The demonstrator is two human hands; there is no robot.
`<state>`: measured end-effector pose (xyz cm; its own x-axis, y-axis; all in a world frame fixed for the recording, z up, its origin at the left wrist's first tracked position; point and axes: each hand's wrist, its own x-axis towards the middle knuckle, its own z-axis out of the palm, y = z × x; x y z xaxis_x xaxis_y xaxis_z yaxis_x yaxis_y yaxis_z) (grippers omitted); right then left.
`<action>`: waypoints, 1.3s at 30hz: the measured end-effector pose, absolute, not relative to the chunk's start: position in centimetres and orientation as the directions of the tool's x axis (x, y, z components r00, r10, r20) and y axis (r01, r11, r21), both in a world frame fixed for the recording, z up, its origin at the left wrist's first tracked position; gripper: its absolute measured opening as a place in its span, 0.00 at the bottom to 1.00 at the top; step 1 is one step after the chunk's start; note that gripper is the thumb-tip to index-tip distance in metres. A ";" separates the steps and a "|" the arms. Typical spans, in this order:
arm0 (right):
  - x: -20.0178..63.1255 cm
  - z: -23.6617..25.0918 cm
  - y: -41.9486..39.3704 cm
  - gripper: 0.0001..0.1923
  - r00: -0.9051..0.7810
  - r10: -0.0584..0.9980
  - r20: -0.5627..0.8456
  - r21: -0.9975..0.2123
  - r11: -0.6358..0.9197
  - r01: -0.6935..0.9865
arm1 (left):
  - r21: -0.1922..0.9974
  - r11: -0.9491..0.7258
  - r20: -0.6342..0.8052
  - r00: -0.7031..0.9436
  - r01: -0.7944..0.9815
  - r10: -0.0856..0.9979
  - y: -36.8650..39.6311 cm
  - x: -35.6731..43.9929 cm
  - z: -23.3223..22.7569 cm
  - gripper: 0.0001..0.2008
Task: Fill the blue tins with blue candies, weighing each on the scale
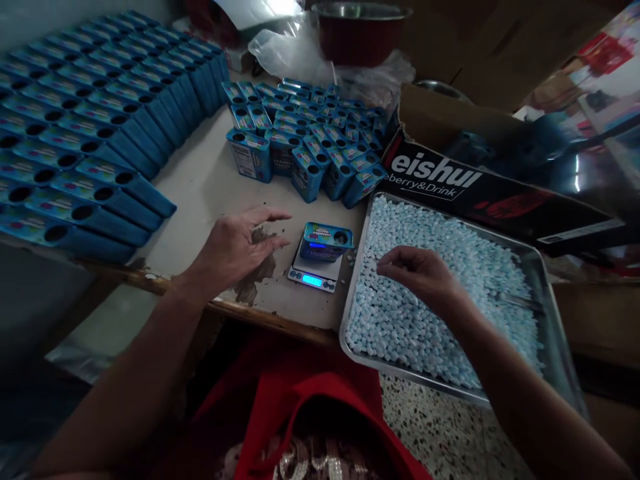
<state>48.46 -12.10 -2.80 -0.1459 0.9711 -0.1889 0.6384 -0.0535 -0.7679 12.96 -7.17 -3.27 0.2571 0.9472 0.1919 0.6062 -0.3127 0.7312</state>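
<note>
A blue tin [326, 241] is seen resting on the lit pocket scale [315, 272] on the worktop [200, 187], the left hand [235, 250] released beside it, the right hand [420, 273] pinching pale tablets [430, 333] in the tray [550, 313], while many tins [310, 143] are still left standing behind.

Rows of blue tins [75, 133] lie stacked along the table's [200, 180] left edge, their round holes facing up. A smaller cluster of upright blue tins [310, 140] stands toward the far edge. Beyond them sit crumpled clear plastic [290, 50] and a red bowl [357, 30]. A black cardboard box [480, 193] with white lettering lies at the right edge. Red cloth [300, 400] shows below the near edge.
</note>
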 end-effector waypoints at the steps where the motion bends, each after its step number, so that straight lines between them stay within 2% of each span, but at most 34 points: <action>1: 47.1 -2.7 -12.4 0.12 -0.205 0.968 -0.143 -0.719 0.041 0.694 | 0.729 -0.332 0.207 0.269 0.599 0.941 -7.2 13.6 -3.0 0.21; 3: 44.3 -2.5 -12.8 0.09 -0.357 0.928 -0.108 -0.556 0.241 0.795 | 0.730 -0.353 0.225 0.281 0.586 0.933 -7.3 14.5 -2.4 0.21; 4: 43.0 -2.3 -12.8 0.11 -0.429 0.894 -0.131 -0.449 0.333 0.829 | 0.730 -0.355 0.230 0.279 0.585 0.932 -7.4 14.7 -2.2 0.21; 7: 40.7 -2.1 -12.1 0.18 -0.559 0.776 -0.292 -0.174 0.532 0.829 | 0.726 -0.334 0.216 0.262 0.601 0.941 -7.9 14.4 -1.9 0.21; 10: 40.0 -2.4 -11.1 0.18 -0.602 0.705 -0.376 -0.085 0.621 0.779 | 0.719 -0.295 0.173 0.249 0.629 0.953 -8.4 13.2 -2.3 0.20; 14: 39.9 -2.8 -10.4 0.14 -0.607 0.700 -0.376 -0.071 0.631 0.772 | 0.732 -0.258 0.132 0.240 0.630 0.962 -8.6 12.0 -3.0 0.21; 17: 40.4 -2.4 -10.5 0.10 -0.555 0.750 -0.359 -0.097 0.562 0.821 | 0.744 -0.250 0.129 0.234 0.620 0.964 -8.5 11.6 -3.1 0.20; 20: 41.8 -1.9 -10.9 0.05 -0.496 0.812 -0.308 -0.226 0.444 0.867 | 0.753 -0.248 0.135 0.226 0.610 0.965 -8.5 11.6 -3.0 0.20; 22: 43.1 -1.7 -11.3 0.05 -0.457 0.850 -0.263 -0.311 0.373 0.874 | 0.754 -0.248 0.131 0.231 0.608 0.964 -8.5 11.6 -2.8 0.20; 27: 47.3 -0.7 -12.8 0.05 -0.378 0.902 -0.206 -0.422 0.267 0.866 | 0.744 -0.267 0.145 0.243 0.612 0.959 -8.7 11.9 -2.3 0.20; 29: 49.1 0.1 -13.4 0.07 -0.397 0.901 -0.178 -0.396 0.303 0.867 | 0.751 -0.274 0.155 0.244 0.600 0.957 -8.8 12.3 -2.0 0.20; 30: 49.9 0.4 -13.7 0.09 -0.382 0.916 -0.123 -0.339 0.323 0.883 | 0.756 -0.276 0.158 0.244 0.593 0.957 -8.9 12.5 -2.0 0.20; 33: 51.3 0.9 -14.4 0.13 -0.246 0.951 0.188 -0.148 0.275 0.950 | 0.776 -0.275 0.154 0.253 0.567 0.955 -8.8 13.4 -2.1 0.22; 34: 51.4 0.9 -14.5 0.13 -0.199 0.945 0.261 -0.158 0.246 0.956 | 0.786 -0.279 0.155 0.260 0.551 0.953 -8.7 13.7 -2.3 0.24; 35: 51.3 0.7 -14.5 0.11 -0.175 0.945 0.277 -0.204 0.236 0.950 | 0.797 -0.284 0.159 0.267 0.534 0.950 -8.6 14.0 -2.5 0.27; 37: 50.6 0.1 -14.1 0.10 -0.174 0.958 0.227 -0.304 0.239 0.922 | 0.810 -0.290 0.168 0.272 0.510 0.948 -8.3 14.7 -2.9 0.34; 39: 49.4 -0.6 -13.1 0.20 -0.187 0.964 0.187 -0.341 0.243 0.908 | 0.820 -0.280 0.169 0.257 0.499 0.951 -8.1 15.3 -3.5 0.40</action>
